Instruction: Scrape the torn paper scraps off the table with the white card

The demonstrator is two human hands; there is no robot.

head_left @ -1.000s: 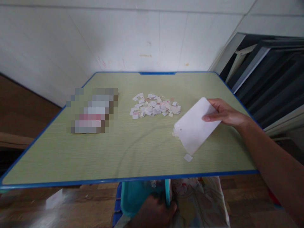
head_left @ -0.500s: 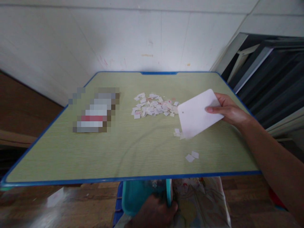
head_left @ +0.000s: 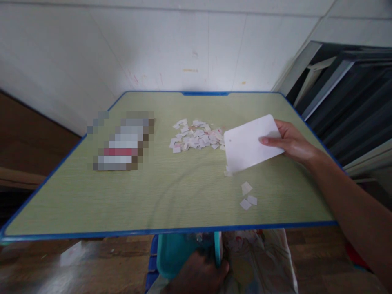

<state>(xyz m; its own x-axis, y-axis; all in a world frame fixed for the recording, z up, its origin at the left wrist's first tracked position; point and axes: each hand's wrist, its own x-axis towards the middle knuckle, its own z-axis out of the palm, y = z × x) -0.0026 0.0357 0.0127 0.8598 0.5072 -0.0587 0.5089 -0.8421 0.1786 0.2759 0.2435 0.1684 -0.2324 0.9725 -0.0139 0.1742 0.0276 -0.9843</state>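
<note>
My right hand [head_left: 289, 141] is closed on a flat white card [head_left: 251, 143] with rounded corners and a small hole, thumb on top. The card's left edge meets the right side of a pile of small paper scraps [head_left: 197, 136] on the table. A few loose scraps [head_left: 248, 200] lie nearer the front edge, below the card. Under the table's front edge, my left hand [head_left: 202, 271] grips the right rim of a teal plastic bin [head_left: 173, 255]. A few bits of paper show inside the bin; its near part is hidden by the hand.
The green table [head_left: 122, 204] has a blue edge and stands against a white wall [head_left: 153, 49]. A blurred-out box-shaped object [head_left: 118, 145] lies at its left. Dark panels [head_left: 355, 85] lean at the right. Patterned cloth [head_left: 260, 261] with scraps lies below, and a paper piece [head_left: 71, 253] on the floor.
My right hand and the card have shifted slightly left, toward the pile. Another scrap now shows on the table below the card. My left hand and the bin have stayed put.
</note>
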